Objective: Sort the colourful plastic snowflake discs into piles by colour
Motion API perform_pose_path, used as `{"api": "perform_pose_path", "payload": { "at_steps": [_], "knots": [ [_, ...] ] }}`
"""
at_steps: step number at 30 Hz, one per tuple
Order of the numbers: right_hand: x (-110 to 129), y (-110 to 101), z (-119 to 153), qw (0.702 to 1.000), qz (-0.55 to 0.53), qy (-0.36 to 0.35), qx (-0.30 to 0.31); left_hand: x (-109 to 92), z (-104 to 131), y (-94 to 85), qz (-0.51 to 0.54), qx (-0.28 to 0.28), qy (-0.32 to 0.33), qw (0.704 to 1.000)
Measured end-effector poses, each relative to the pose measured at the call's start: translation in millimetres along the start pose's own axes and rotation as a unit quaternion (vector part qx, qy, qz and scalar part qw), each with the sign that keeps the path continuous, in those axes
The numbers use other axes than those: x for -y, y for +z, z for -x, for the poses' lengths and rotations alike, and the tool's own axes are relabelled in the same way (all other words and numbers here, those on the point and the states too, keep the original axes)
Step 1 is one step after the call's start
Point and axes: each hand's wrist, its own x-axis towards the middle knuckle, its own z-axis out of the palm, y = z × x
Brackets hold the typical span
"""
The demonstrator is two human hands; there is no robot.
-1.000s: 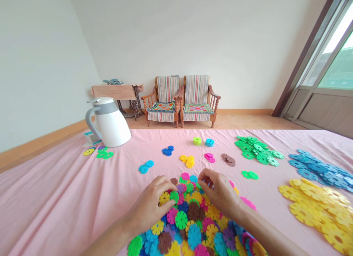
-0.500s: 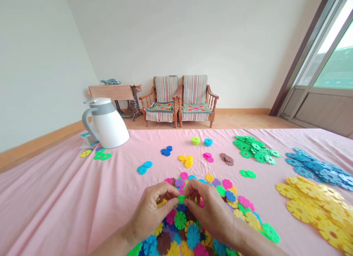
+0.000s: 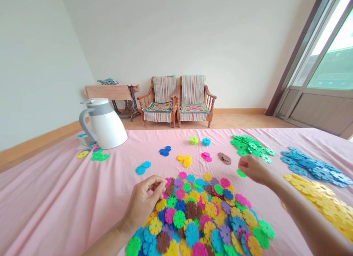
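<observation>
My left hand (image 3: 147,197) hovers at the left edge of a heap of mixed-colour plastic snowflake discs (image 3: 190,210). Its thumb and fingertips come together in a pinch; whether anything is between them cannot be made out. Farther out to the right, my right hand (image 3: 252,169) is closed with its fingers curled down, above a small pair of green discs. One green disc (image 3: 241,173) shows beside the hand, while the back of the hand hides the rest and whatever the fingers hold.
Small colour groups lie beyond the heap: yellow discs (image 3: 186,160), brown discs (image 3: 224,158), pink discs (image 3: 206,157). Larger piles of green (image 3: 249,145), blue (image 3: 314,166) and yellow discs (image 3: 322,201) spread at right. A white jug (image 3: 109,127) stands at left on the pink cloth (image 3: 68,197).
My hands have parted from a green disc both were pinching over the heap. The right hand moved outward and right to the small green pair; the left shifted slightly left.
</observation>
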Motion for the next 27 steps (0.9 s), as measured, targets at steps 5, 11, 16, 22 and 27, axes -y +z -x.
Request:
{"api": "perform_pose_path", "payload": {
  "at_steps": [5, 11, 16, 22, 27],
  "knots": [
    [15.0, -10.5, 8.8, 0.999, -0.023, -0.038, 0.017, 3.8, -0.5, -1.1, 0.001, 0.004, -0.008, 1.0],
    [70.2, -10.9, 42.3, 0.967, -0.11, -0.183, 0.136, 8.2, -1.8, -1.3, 0.005, -0.007, -0.023, 1.0],
    [83.9, -5.0, 52.3, 0.971, -0.056, -0.186, 0.138, 7.9, -1.6, -1.9, 0.006, -0.003, -0.02, 1.0],
    [84.0, -5.9, 49.8, 0.972, -0.053, -0.184, 0.136, 9.1, -2.0, -1.7, 0.006, 0.0, -0.02, 1.0],
    [85.2, -8.3, 49.3, 0.97, -0.079, -0.173, 0.152, 8.1, -2.5, -2.0, 0.003, 0.001, -0.024, 1.0]
  ]
}}
